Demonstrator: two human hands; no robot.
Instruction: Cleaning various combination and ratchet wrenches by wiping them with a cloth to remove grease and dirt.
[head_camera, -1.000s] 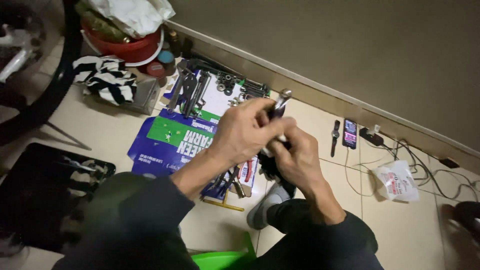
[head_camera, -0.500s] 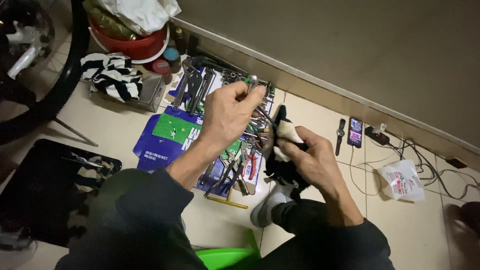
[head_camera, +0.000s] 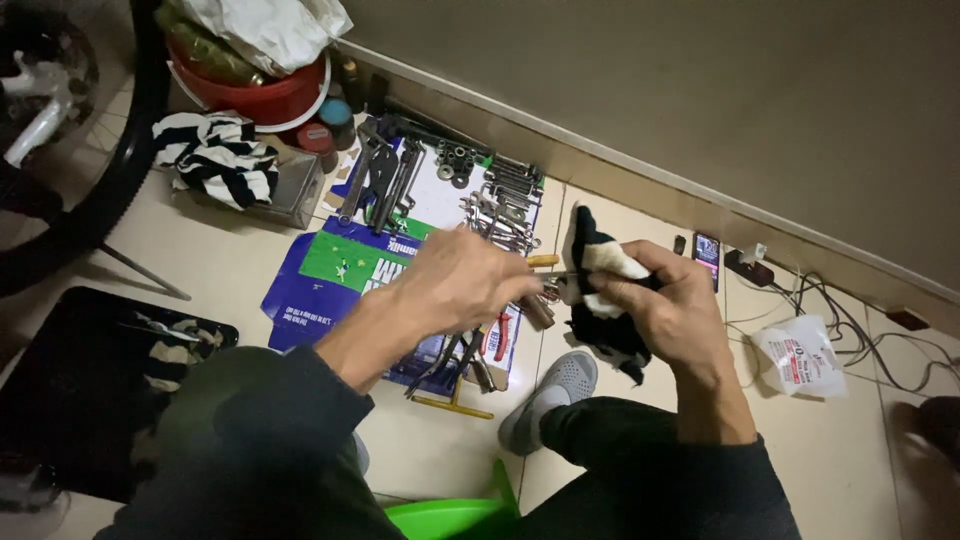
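My left hand (head_camera: 462, 285) is closed around a small tool with a yellowish wooden handle (head_camera: 543, 261), its thin metal shaft pointing right. My right hand (head_camera: 668, 305) grips a black and white rag (head_camera: 600, 300) wrapped around the tip of that shaft. Both hands hover above a flattened blue and green cardboard box (head_camera: 335, 270) on the tiled floor, which carries several wrenches and pliers (head_camera: 385, 180).
A red bucket (head_camera: 255, 95) with bags stands at the back left beside a striped cloth (head_camera: 215, 160) on a metal box. A bicycle wheel (head_camera: 75, 190) is at left, a black mat (head_camera: 75, 380) below it. My grey shoe (head_camera: 550, 395), a phone (head_camera: 706, 252), cables and a plastic bag (head_camera: 800, 355) lie right.
My left hand has dropped lower and now lines the tool up horizontally with the rag. My right hand has come up and closed the rag over the tool's tip.
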